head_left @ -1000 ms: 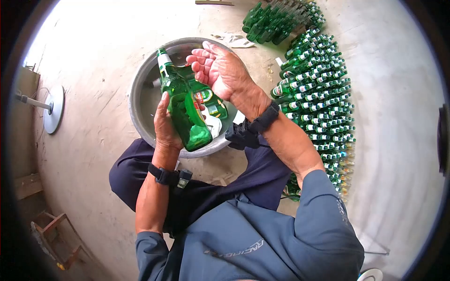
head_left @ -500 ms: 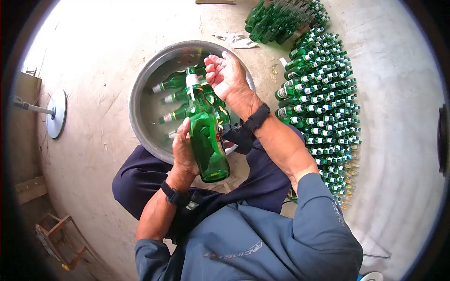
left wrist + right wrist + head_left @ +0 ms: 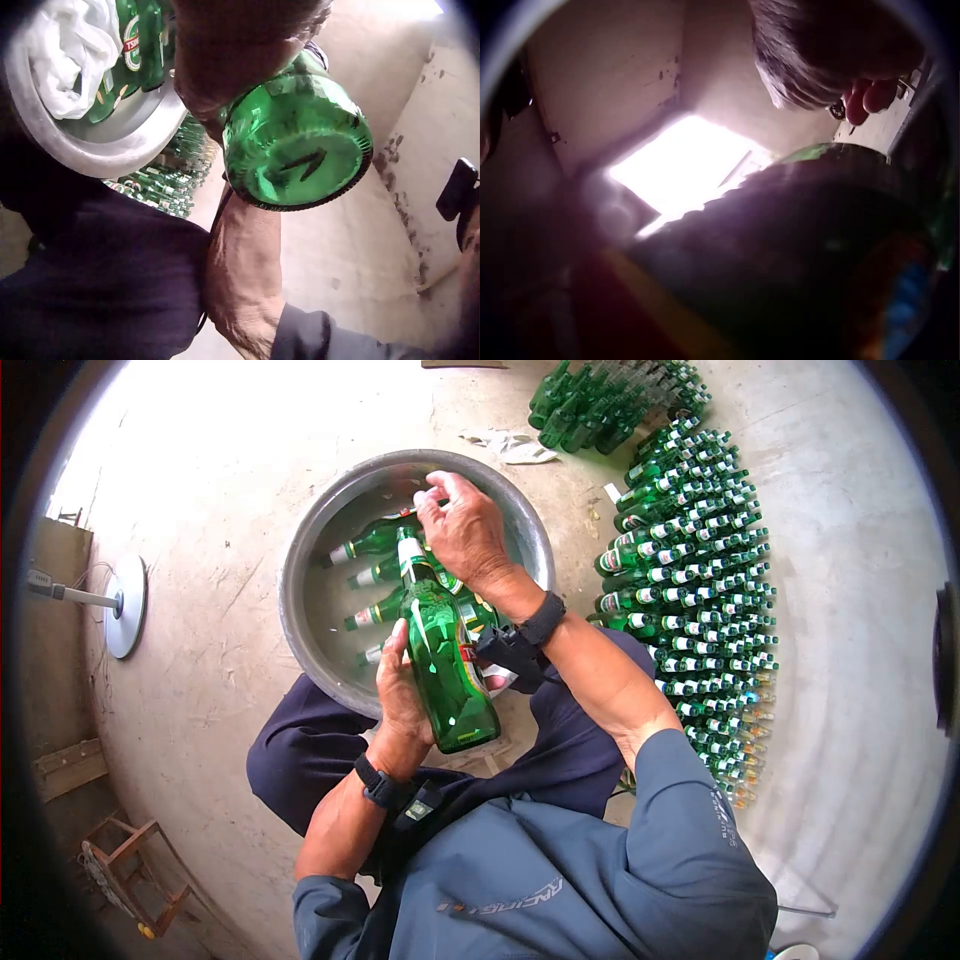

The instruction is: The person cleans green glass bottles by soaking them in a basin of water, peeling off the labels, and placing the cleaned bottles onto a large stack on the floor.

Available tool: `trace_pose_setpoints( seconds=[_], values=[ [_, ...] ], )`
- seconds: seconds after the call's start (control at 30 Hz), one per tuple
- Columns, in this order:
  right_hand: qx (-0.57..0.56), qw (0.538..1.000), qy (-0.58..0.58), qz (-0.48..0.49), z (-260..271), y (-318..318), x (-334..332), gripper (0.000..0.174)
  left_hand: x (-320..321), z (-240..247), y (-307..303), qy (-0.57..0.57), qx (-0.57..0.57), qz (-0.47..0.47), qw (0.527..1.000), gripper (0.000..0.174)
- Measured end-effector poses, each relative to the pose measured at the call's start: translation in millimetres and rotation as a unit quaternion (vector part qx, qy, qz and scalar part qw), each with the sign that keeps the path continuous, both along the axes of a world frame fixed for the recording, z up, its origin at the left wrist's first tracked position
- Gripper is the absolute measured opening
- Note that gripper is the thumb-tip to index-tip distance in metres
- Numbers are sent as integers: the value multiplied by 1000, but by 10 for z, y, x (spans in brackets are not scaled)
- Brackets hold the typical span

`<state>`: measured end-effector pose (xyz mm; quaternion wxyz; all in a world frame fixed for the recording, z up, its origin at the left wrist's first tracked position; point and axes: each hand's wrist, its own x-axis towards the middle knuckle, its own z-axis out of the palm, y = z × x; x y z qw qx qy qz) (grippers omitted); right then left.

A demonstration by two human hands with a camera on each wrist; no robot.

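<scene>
In the head view, my left hand (image 3: 405,705) grips a green glass bottle (image 3: 448,670) low on its body, thumb on the near side and fingertips showing past the far side. The bottle slants upward, its white-wrapped neck over a metal basin (image 3: 296,610). My right hand (image 3: 465,525) hovers back-up beside the bottle's mouth, fingers bent, with nothing visible in them. The bottle's round base (image 3: 300,161) faces the left wrist view. The right wrist view shows curled fingertips (image 3: 866,101) above a dark, blurred bottle.
Several green bottles (image 3: 375,610) lie in water in the basin. A white cloth (image 3: 71,56) is inside its rim. Many standing bottles (image 3: 690,595) fill the floor to the right, with another group (image 3: 585,410) beyond. A stand base (image 3: 125,605) and wooden frame (image 3: 135,870) are at left.
The left hand has brought the bottle toward the body and right, off the basin's middle. My right hand has turned from palm-up to back-up, its fingers bending near the bottle's mouth.
</scene>
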<state>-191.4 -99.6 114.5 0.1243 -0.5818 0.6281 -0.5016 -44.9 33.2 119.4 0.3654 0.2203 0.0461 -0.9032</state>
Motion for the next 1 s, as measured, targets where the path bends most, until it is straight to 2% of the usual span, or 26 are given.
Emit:
trace_pose_setpoints(
  seconds=[0.1, 0.13, 0.2, 0.5, 0.57, 0.8, 0.83, 1.0],
  values=[
    [5, 982, 179, 60, 42, 70, 22, 31, -2, -47, -1, 2, -2, 0, 1000, 65],
    [4, 982, 178, 60, 76, 94, 25, 31, -8, -60, 3, 1, -4, -1, 1000, 66],
    [43, 959, 256, 113, 141, 153, 29, 31, -58, -90, -8, -22, 0, 4, 1000, 65],
    [73, 986, 88, 121, 81, 208, 93, 32, -97, -319, -17, -41, -7, -11, 999, 64],
    [73, 989, 43, 119, 120, 211, 82, 36, -88, -344, -25, -80, -28, -15, 996, 66],
    [151, 982, 1, 115, 130, 195, -37, 31, -37, -274, -129, -93, -26, 1, 995, 68],
    [184, 975, -32, 117, 122, 182, -42, 33, -15, -285, -145, -97, -36, 5, 995, 69],
    [201, 965, -84, 145, 139, 170, -112, 38, 46, -310, -225, -132, -79, 37, 987, 74]
  ],
)
